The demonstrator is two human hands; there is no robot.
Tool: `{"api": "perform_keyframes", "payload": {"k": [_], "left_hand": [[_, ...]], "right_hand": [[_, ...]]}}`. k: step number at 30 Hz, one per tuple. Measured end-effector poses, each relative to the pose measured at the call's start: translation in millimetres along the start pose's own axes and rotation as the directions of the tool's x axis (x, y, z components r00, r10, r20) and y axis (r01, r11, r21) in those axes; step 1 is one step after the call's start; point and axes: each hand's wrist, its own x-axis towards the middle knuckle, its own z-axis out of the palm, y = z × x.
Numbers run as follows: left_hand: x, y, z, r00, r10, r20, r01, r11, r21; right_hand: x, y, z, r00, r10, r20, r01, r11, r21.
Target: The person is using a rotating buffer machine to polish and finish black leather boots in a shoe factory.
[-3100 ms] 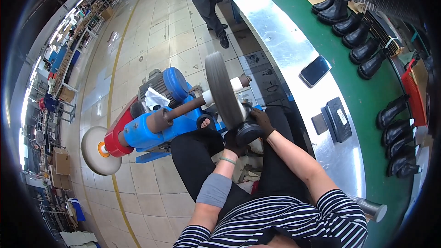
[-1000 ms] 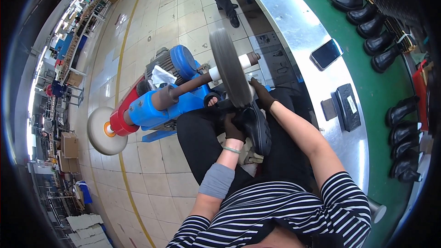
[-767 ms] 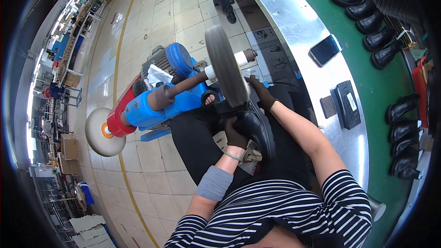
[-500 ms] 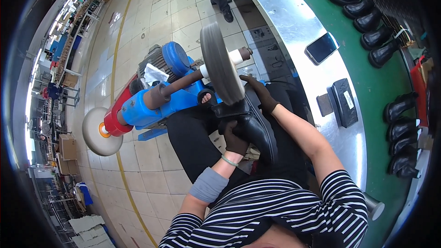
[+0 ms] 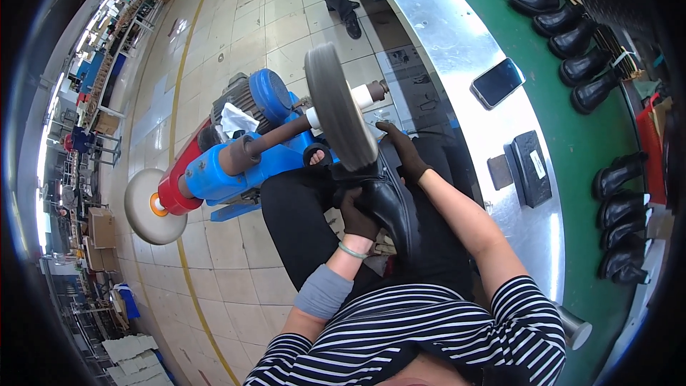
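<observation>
A glossy black boot (image 5: pixel 391 211) is between my gloved hands, its toe pointing back toward my body. My left hand (image 5: pixel 357 216), in a brown glove, grips the boot's near left side below the wheel. My right hand (image 5: pixel 405 153), gloved the same, holds its far right side around the heel end, with the fingers partly hidden behind the boot. The upper end of the boot meets the lower rim of a dark buffing wheel (image 5: pixel 336 111), whose surface looks blurred. The exact contact spot is hidden by the wheel.
The wheel's shaft runs to a blue motor stand (image 5: pixel 214 171) with a pale wheel (image 5: pixel 153 207) at its other end. On the right, a metal bench (image 5: pixel 457 36) carries a phone (image 5: pixel 498 83) and a black block (image 5: pixel 530 169). Several boots (image 5: pixel 586 64) stand on green surface beyond.
The boot has rolled a little, showing more of its upper and less of its sole edge. Both hands have shifted slightly with it, still gripping.
</observation>
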Motion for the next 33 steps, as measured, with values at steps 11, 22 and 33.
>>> {"api": "perform_keyframes", "payload": {"k": [11, 22, 33], "left_hand": [[19, 18, -3, 0.985, 0.159, 0.073, -0.165, 0.983, 0.081], [-1, -5, -3, 0.997, 0.040, 0.064, -0.043, 0.998, 0.036], [31, -13, 18, 0.989, -0.001, 0.151, -0.016, 0.993, 0.117]], "right_hand": [[29, 43, 26, 0.825, 0.565, -0.009, -0.489, 0.723, 0.488], [-10, -9, -5, 0.999, -0.041, 0.000, 0.041, 0.999, 0.026], [-34, -34, -37, 0.973, -0.053, -0.224, 0.018, 0.987, -0.158]]}}
